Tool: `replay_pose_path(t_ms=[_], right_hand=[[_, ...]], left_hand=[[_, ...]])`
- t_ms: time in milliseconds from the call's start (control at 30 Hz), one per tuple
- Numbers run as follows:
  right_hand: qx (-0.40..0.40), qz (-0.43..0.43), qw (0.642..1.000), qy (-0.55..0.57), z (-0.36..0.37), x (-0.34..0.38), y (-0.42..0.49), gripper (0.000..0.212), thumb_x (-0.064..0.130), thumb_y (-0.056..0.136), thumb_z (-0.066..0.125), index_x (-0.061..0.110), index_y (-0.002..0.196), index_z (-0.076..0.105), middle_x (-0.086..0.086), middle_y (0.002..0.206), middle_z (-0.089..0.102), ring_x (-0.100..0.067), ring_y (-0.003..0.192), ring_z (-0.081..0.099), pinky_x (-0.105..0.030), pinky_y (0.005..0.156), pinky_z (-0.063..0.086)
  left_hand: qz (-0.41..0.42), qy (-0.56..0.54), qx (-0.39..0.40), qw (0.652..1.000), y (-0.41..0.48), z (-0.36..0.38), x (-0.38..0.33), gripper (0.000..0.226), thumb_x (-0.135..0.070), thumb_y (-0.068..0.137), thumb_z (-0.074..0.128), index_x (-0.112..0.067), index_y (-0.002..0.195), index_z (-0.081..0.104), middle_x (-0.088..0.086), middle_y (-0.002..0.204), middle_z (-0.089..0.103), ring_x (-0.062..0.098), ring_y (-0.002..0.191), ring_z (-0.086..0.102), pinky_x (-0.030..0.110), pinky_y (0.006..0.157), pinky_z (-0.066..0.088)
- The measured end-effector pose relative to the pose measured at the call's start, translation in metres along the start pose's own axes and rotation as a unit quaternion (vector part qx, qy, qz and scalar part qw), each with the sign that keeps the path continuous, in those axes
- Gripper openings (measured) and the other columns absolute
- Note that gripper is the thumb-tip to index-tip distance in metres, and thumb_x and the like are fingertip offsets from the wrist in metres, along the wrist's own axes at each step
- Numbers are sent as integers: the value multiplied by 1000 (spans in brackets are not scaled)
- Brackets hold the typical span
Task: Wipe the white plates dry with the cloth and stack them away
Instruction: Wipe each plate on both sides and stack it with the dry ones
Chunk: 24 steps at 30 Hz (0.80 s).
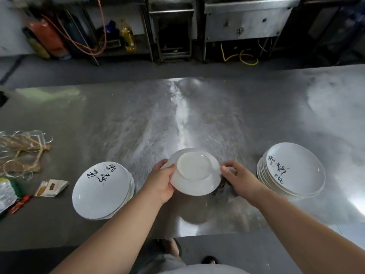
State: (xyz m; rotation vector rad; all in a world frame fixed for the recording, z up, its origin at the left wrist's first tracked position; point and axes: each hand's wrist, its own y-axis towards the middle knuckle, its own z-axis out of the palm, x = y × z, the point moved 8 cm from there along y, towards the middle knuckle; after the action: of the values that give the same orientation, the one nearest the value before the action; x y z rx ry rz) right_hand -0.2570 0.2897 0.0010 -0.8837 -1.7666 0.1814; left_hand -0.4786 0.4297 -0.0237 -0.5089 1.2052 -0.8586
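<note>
From the head view, a white plate [195, 173] is held above the middle of the steel desk [138, 119], turned underside up so its round foot ring faces the camera. The left hand [162, 180] grips the plate's left rim, thumb on top and the other fingers curled beneath it. The right hand [237, 177] sits at the plate's right edge, its fingers [227, 167] bent and bunched together, touching the rim; whether they actually pinch it cannot be told. Under that hand and the plate's right side lies something dark and crumpled (possibly the cloth [223, 184], though it is mostly hidden).

To the left, near the left forearm, stands a stack of white plates [100, 190] face up, the top one bearing black brush lettering. To the right, well apart from it, a taller stack of lettered plates [292, 171] rests on the desk beside the right forearm.

At the desk's far left edge lie a tangle of straw-coloured twine [21, 151], a small torn packet [51, 187] and a green-printed wrapper [7, 194].
</note>
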Motion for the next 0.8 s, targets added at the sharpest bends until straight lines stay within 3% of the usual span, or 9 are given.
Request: replay_pose_path(t_ms=[133, 233, 300, 367, 400, 467, 533, 667, 800], right_hand=[[-137, 2, 988, -72, -33, 13, -11, 29, 42, 100, 62, 26, 122, 54, 0, 106, 69, -21, 94, 66, -34, 82, 49], [-169, -118, 978, -4, -37, 55, -37, 16, 31, 103, 54, 37, 118, 53, 5, 105, 72, -13, 97, 68, -33, 86, 48], [-109, -243, 963, -38, -17, 84, -58, 31, 23, 104, 51, 37, 131, 53, 5, 126, 68, -5, 111, 65, -30, 98, 45], [-30, -333, 923, -191, 25, 93, -78, 54, 34, 108, 45, 23, 160, 36, -1, 168, 34, -11, 154, 30, -24, 126, 17], [-1, -353, 893, -281, 47, 88, -85, 68, 50, 109, 34, 18, 167, 16, -3, 176, 5, -17, 162, -2, -24, 127, -6], [22, -367, 846, -387, 71, 77, -98, 91, 78, 97, 6, 18, 164, -13, -3, 169, -28, -20, 152, -37, -31, 120, -24], [35, -381, 835, -395, 72, 77, -104, 102, 86, 86, -3, 19, 161, -20, -4, 167, -34, -18, 148, -43, -37, 121, -24], [-26, -374, 843, -386, 38, 93, -96, 108, 88, 85, -6, 14, 163, -16, -8, 168, -32, -22, 151, -38, -42, 128, -16], [-56, -340, 853, -391, 29, 82, -100, 109, 85, 88, -6, 7, 164, -14, -12, 168, -33, -24, 152, -38, -48, 130, -8]], left_hand=[[53, 14, 41, 998, -25, 14, -20, 27, 0, 103, 55, -16, 122, 66, 9, 107, 77, 26, 98, 71, 42, 87, 58], [80, 37, 69, 994, -46, 23, -26, 26, -2, 104, 54, -16, 121, 66, 7, 108, 77, 22, 91, 74, 36, 73, 62], [94, 46, 87, 991, -62, 34, -26, 25, -3, 104, 54, -17, 123, 63, 9, 110, 75, 22, 89, 74, 36, 68, 62], [109, 50, 104, 987, -77, 46, -23, 28, -3, 104, 53, -16, 127, 61, 13, 114, 75, 26, 92, 74, 38, 69, 63], [116, 51, 115, 985, -84, 53, -21, 29, -4, 104, 53, -15, 130, 60, 14, 118, 75, 28, 96, 75, 40, 75, 63], [129, 55, 128, 982, -98, 60, -16, 30, -5, 105, 52, -13, 134, 60, 17, 123, 74, 31, 108, 74, 46, 93, 58], [135, 59, 136, 980, -110, 62, -13, 30, -7, 106, 51, -12, 135, 60, 17, 125, 73, 32, 113, 73, 48, 98, 56], [140, 78, 141, 977, -129, 62, -9, 29, -4, 106, 50, -15, 130, 62, 14, 119, 75, 24, 96, 75, 38, 73, 62], [149, 71, 135, 977, -137, 61, 4, 27, -3, 104, 51, -14, 127, 61, 16, 119, 74, 27, 95, 74, 39, 71, 62]])
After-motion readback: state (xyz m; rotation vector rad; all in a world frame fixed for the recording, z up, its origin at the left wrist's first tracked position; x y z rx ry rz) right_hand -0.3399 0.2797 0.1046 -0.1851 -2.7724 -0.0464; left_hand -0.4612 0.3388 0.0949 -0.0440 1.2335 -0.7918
